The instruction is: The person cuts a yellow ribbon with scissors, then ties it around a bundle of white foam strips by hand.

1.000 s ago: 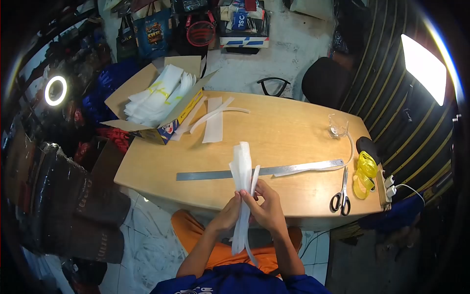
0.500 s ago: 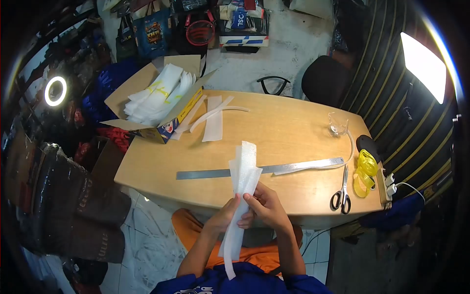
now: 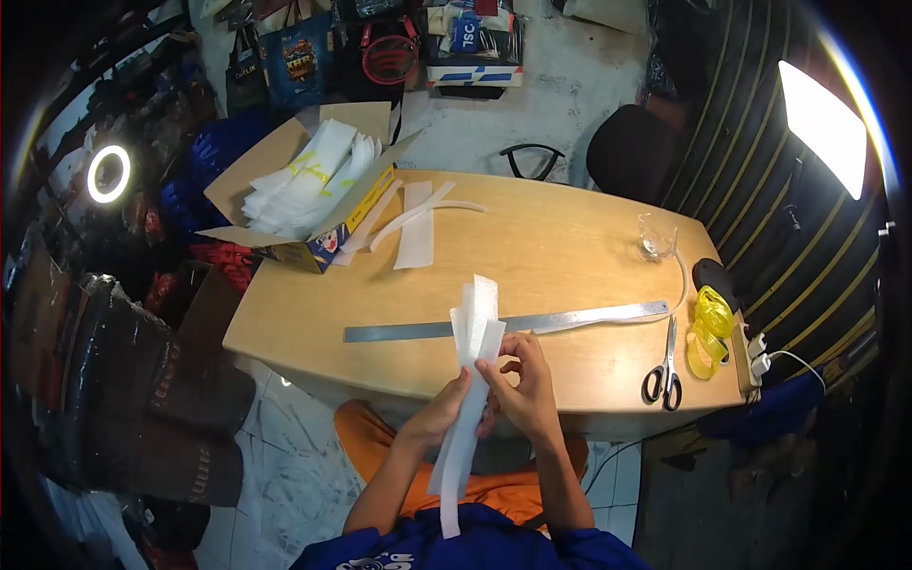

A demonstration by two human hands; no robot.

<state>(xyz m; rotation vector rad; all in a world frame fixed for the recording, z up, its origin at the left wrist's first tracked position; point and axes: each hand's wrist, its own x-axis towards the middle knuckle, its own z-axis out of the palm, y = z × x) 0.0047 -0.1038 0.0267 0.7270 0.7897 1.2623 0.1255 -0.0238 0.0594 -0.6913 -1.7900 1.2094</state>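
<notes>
A bundle of white, translucent foam-like strips stands lengthwise between my hands, its upper end fanned above the table edge and its lower end over my lap. My left hand is closed around the left side of the bundle, thumb lying along it. On the right side, my right hand pinches the strips higher up with thumb and bent fingers; some of its fingertips are hidden behind them. Just beyond the hands, a steel ruler lies across the table, partly covered by the bundle.
On the table are loose white strips, black-handled scissors, a yellow ribbon roll and a crumpled clear item. An open carton at the back left holds white bundles tied in yellow. A power strip edges the right.
My right hand has moved slightly up along the bundle, its fingers bending more at the strip's edge. The fanned top has become narrower. My left hand stays nearly in place.
</notes>
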